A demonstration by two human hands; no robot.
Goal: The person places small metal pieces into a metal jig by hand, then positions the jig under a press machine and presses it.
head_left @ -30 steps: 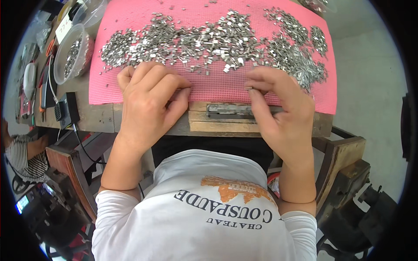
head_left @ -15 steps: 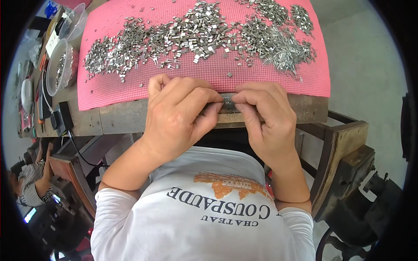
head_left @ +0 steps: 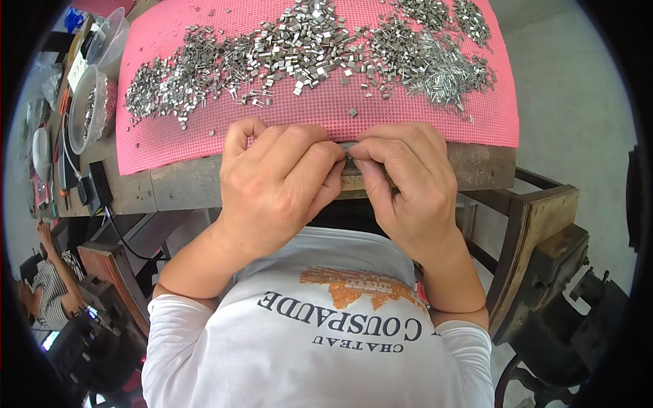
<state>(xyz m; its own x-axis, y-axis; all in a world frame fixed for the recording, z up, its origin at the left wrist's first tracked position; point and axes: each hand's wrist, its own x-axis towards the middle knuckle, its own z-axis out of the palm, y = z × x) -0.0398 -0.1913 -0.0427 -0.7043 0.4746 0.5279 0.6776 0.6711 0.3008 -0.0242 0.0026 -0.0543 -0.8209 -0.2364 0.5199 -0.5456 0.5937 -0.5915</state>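
Note:
Over the front edge of the table (head_left: pixel 197 178), my left hand (head_left: pixel 272 177) and my right hand (head_left: pixel 411 177) meet with fingertips almost together. Thumb and forefinger of each are closed in a pinch. Between them shows a tiny dark glint, too small and too covered to name. Just beyond my fingers lies a pink mesh mat (head_left: pixel 163 146). Spread across it are heaps of small silvery metal-cased parts (head_left: pixel 309 44), some with thin wire leads. A pile of parts with long thin leads (head_left: pixel 442 81) lies at the right. One loose metal part (head_left: pixel 353 112) rests near my hands.
At the left stand a clear plastic tub (head_left: pixel 83 109) with small parts in it and another clear container (head_left: pixel 112 37). A black box (head_left: pixel 101 182) with a cable sits at the table edge. Another person (head_left: pixel 54 285) is at the lower left. A wooden frame (head_left: pixel 537 211) stands at right.
My right hand has shifted slightly left, bringing its fingertips closer to my left hand's. The gap between them has narrowed. At lower left, the other person's arm has moved.

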